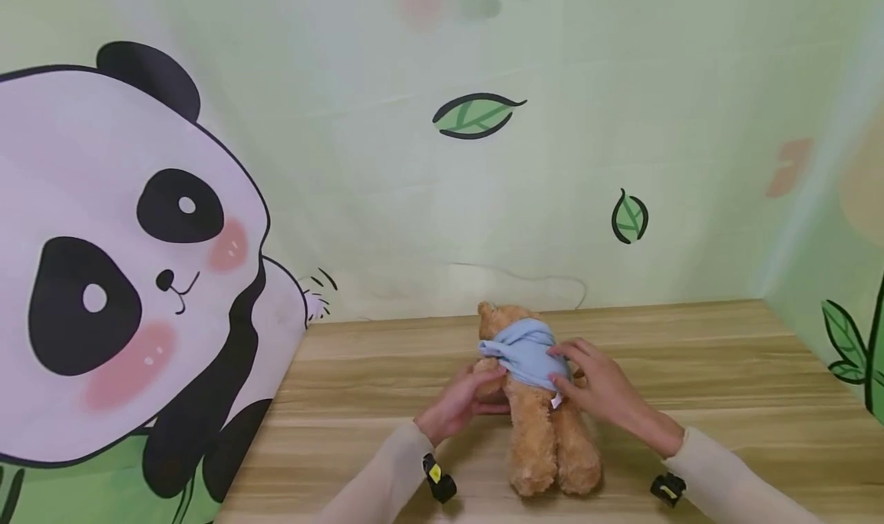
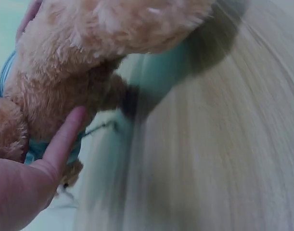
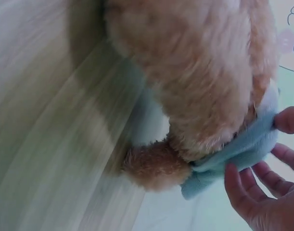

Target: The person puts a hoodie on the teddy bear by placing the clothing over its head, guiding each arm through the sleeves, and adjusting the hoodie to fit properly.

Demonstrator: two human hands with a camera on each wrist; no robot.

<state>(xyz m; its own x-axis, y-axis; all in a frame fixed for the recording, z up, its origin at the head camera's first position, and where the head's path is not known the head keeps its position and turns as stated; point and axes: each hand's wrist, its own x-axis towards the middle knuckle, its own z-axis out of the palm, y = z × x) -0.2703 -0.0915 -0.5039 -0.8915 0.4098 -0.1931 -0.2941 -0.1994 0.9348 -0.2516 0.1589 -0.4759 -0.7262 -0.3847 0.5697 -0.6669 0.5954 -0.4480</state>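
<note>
Head view, A: Bear (image 1: 532, 413) lower centre of frame, over the surface (image 1: 373, 355); left grip (image 1: 461, 401) closed on it, right grip (image 1: 599, 380) part-open, touching the shirt (image 1: 528, 355). Pinched? Cannot tell.

B: Step in hand?

A: Handling the shirt, I judge; bear steadied by the left.

B: Next move calls for?

A: Probably a firm left hold, right fingers gathering the shirt.

On my feed I see a bear (image 1: 532, 424) of shaggy plush, its top (image 1: 530, 355) of matt cloth, and a smooth, wood-grained tabletop (image 1: 746, 386).
</note>
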